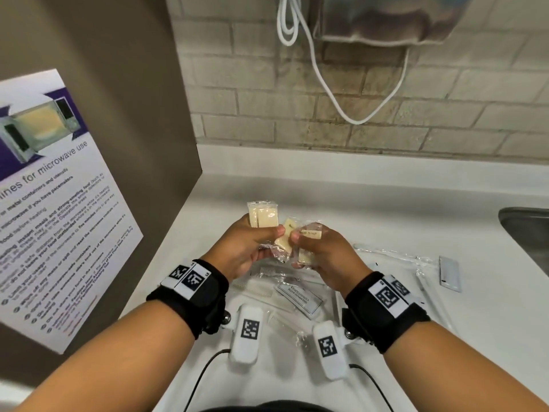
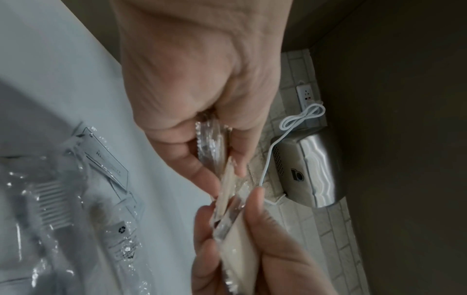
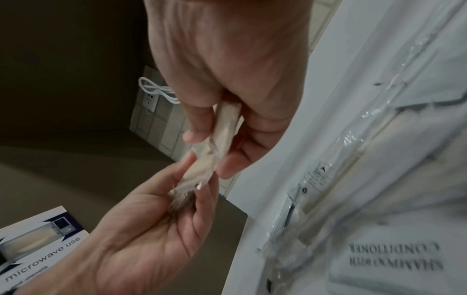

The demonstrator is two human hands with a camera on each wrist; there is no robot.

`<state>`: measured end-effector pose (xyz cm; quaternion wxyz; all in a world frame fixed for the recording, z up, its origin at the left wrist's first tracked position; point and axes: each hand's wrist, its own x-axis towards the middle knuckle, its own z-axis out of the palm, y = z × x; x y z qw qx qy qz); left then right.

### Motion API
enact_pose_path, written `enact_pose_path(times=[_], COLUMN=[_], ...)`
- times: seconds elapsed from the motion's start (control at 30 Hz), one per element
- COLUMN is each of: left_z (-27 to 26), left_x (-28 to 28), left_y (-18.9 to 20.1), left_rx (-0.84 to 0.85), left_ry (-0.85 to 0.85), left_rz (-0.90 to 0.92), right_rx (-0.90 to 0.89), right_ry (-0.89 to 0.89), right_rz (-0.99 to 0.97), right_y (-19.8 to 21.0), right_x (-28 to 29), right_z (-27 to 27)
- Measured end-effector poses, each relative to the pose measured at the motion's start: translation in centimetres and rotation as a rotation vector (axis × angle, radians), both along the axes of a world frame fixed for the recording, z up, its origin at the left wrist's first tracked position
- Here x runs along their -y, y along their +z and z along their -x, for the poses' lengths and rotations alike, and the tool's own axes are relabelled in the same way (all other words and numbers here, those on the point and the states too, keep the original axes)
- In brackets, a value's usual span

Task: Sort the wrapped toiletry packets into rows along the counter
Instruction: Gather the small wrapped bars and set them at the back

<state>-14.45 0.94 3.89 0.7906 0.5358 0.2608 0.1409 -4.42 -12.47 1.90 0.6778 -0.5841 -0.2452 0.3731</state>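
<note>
Both hands hover close together over the white counter (image 1: 356,197). My left hand (image 1: 252,245) grips a few clear-wrapped cream soap packets (image 1: 263,217), one standing upright above the fist and another (image 1: 283,237) angled toward the right hand. My right hand (image 1: 320,251) pinches a soap packet with a printed label (image 1: 310,233), touching the left hand's packets. In the left wrist view the left hand (image 2: 202,119) holds crinkled wrappers (image 2: 215,143) edge-on. The right wrist view shows my right hand (image 3: 227,139) pinching a packet (image 3: 225,127).
Under the hands lie a shampoo-with-conditioner sachet (image 1: 300,295), a wrapped comb (image 1: 255,288), long clear-wrapped items (image 1: 386,254) and a grey sachet (image 1: 450,273). A sink (image 1: 525,233) is at right. A brown panel with a microwave poster (image 1: 59,203) stands left; a hand dryer (image 1: 386,19) and white cable (image 1: 341,84) hang above.
</note>
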Motion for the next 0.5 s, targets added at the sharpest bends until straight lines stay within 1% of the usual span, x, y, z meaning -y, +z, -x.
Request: enact_pose_path(times=[0.07,0.1,0.13,0.17,0.23,0.27,0.33,0.5], left_z=[0.0,0.0,0.0,0.0,0.0,0.0,-0.1,-0.5], left_x=[0.0,0.0,0.0,0.0,0.1,0.3,0.6,1.2], left_y=[-0.3,-0.3,-0.4,-0.4,-0.6,-0.6,-0.7,-0.7], left_rx=[0.005,0.015,0.029,0.050,0.093,0.111,0.132,0.151], left_ry=[0.039,0.066,0.092,0.113,0.138,0.143,0.146,0.150], left_rz=[0.010,0.034,0.062,0.087,0.110,0.112,0.112,0.079], right_rx=[-0.033,0.011,-0.028,-0.045,-0.086,0.012,-0.046,0.113], right_ry=[-0.038,-0.080,-0.172,-0.221,-0.232,-0.180,-0.135,0.031], right_rz=[0.044,0.042,0.016,-0.024,-0.032,0.018,0.054,0.155], right_y=[0.5,0.6,1.1,1.4,2.5,3.1,3.5,5.1], right_x=[0.3,0.5,0.7,0.8,0.8,0.6,-0.2,-0.9], right_z=[-0.8,-1.3,-1.8,-2.6,-3.4,-3.2,-4.2,-3.5])
